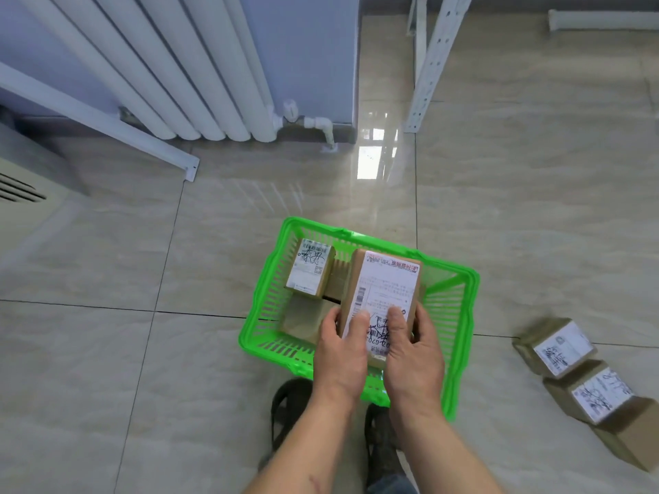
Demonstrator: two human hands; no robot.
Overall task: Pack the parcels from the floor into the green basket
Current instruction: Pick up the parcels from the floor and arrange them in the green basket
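Over the green basket (460, 308), both hands' fingers gripping a labelled parcel (383, 294), left hand (338, 354), right hand (413, 354)

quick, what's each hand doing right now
Left hand: grips the left near edge of the long parcel over the green basket.
Right hand: grips the same parcel's right near edge.

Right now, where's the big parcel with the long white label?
Head view, centre: the big parcel is over the green basket, gripped by the left hand and right hand, right of a small labelled parcel.
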